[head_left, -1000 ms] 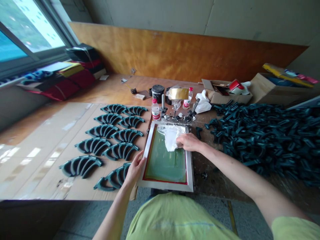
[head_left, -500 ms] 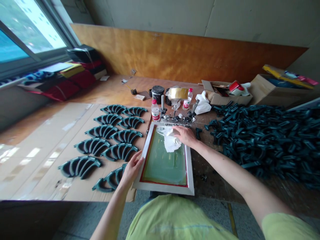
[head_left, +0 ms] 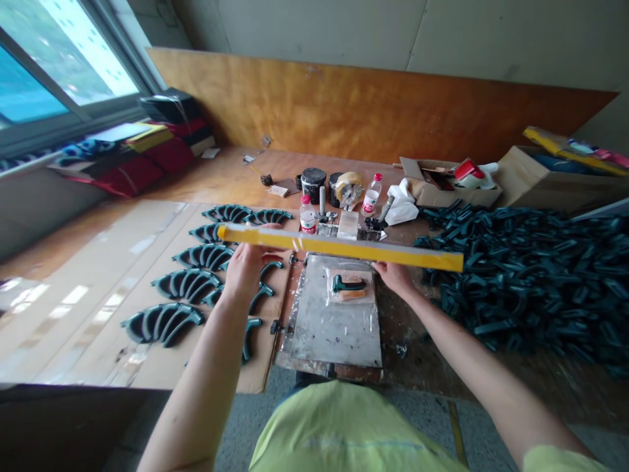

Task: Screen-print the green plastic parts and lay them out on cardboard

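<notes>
A screen-printing frame is raised and seen nearly edge-on, with yellow tape along its near edge. My left hand grips it towards its left end, some fingers reaching behind the edge. My right hand is under its right half, fingers curled and partly hidden by the frame; what they hold is not visible. Below lies a grey metal base plate. On it a dark green curved handle rests in a small tan holder. The white wipe seen earlier is out of sight.
Rows of dark green curved parts lie on cardboard to the left. A large heap of similar parts covers the right side. Behind the frame stand bottles, a black tub and a tape roll. Boxes stand back right.
The screen frame has swung up from lying over the base plate, uncovering the plate and the green handle. My left hand rose with it; my right hand moved right and slightly down.
</notes>
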Action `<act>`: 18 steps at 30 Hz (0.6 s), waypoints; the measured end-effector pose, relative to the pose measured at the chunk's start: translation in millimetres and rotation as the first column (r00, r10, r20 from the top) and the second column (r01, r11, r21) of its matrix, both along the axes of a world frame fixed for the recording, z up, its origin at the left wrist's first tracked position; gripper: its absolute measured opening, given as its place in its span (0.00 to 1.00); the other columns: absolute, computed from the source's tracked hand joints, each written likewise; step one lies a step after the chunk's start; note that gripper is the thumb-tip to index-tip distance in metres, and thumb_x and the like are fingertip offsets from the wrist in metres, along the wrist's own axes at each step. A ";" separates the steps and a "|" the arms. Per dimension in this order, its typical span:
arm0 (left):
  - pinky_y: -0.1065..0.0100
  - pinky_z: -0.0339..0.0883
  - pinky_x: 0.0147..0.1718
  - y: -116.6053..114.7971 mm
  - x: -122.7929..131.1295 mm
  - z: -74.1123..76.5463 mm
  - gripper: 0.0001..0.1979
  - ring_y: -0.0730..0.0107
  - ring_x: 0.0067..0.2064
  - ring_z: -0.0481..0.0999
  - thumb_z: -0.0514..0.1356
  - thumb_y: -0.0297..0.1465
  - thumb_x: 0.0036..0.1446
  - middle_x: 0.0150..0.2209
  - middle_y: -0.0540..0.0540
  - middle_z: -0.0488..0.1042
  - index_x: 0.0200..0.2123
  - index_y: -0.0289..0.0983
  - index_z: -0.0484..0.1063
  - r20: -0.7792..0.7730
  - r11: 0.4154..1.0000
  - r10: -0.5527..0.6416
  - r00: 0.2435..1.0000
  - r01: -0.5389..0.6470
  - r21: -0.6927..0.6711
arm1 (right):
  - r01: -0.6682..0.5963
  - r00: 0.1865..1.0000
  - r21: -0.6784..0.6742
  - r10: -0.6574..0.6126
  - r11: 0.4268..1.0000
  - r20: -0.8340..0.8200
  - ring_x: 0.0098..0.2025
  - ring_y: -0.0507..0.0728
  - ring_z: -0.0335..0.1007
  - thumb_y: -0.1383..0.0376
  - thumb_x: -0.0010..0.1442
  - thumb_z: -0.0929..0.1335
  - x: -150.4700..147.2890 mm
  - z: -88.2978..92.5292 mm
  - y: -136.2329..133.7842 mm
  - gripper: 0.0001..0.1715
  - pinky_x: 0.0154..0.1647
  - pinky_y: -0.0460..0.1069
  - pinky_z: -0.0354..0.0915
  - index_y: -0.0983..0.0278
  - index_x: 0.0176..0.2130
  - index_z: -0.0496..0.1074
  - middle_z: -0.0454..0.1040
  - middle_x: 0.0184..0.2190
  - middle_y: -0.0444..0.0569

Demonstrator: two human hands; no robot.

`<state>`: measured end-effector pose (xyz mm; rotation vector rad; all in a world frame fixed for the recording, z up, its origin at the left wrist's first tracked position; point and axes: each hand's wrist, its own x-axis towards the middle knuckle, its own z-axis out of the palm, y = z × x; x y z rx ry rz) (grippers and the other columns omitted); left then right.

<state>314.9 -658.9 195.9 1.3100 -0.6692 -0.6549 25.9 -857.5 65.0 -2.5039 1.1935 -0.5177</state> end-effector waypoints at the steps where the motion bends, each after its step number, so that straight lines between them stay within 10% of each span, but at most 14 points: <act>1: 0.69 0.71 0.31 -8.0 1.4 4.7 0.24 0.65 0.36 0.78 0.54 0.51 0.57 0.32 0.45 0.78 0.35 0.35 0.73 0.005 1.000 0.002 1.000 -0.002 -0.016 | -0.062 0.998 0.020 0.062 0.998 -0.011 0.36 0.56 0.71 0.60 0.61 0.67 0.8 -9.1 11.6 0.09 0.38 0.48 0.64 0.62 0.40 0.71 0.75 0.33 0.47; 7: 0.70 0.70 0.30 -16.5 -7.4 -0.5 0.25 0.69 0.35 0.77 0.53 0.53 0.58 0.35 0.45 0.79 0.45 0.38 0.69 -0.068 0.998 0.034 0.997 -0.038 -0.054 | -0.264 0.955 0.054 0.269 0.963 -0.123 0.46 0.58 0.67 0.68 0.57 0.71 19.4 -19.5 47.5 0.09 0.48 0.51 0.63 0.63 0.41 0.71 0.73 0.40 0.50; 10: 0.69 0.69 0.27 6.6 -40.2 -36.9 0.29 0.65 0.33 0.78 0.55 0.55 0.54 0.36 0.42 0.80 0.46 0.36 0.70 -0.161 0.977 -0.076 0.984 0.106 0.187 | -0.241 0.968 0.001 0.240 0.971 -0.075 0.44 0.57 0.66 0.68 0.59 0.69 25.3 -1.4 62.8 0.03 0.47 0.51 0.63 0.64 0.37 0.71 0.71 0.37 0.50; 13: 0.64 0.72 0.29 36.9 -87.4 -80.0 0.32 0.56 0.39 0.79 0.58 0.56 0.51 0.41 0.35 0.79 0.45 0.34 0.72 -0.422 0.810 -0.271 0.865 0.442 0.385 | -0.325 0.945 -0.129 0.324 0.937 -0.029 0.44 0.59 0.64 0.66 0.62 0.67 37.2 18.3 103.1 0.03 0.47 0.52 0.63 0.64 0.37 0.71 0.70 0.37 0.51; 18: 0.66 0.72 0.29 74.8 -121.0 -121.3 0.26 0.59 0.37 0.80 0.59 0.54 0.51 0.36 0.40 0.78 0.37 0.36 0.69 -0.526 0.906 -0.054 0.849 0.263 0.331 | -0.582 0.808 -0.193 0.589 0.790 -0.026 0.43 0.59 0.66 0.66 0.65 0.63 39.2 25.4 162.9 0.11 0.47 0.54 0.65 0.60 0.45 0.73 0.72 0.38 0.51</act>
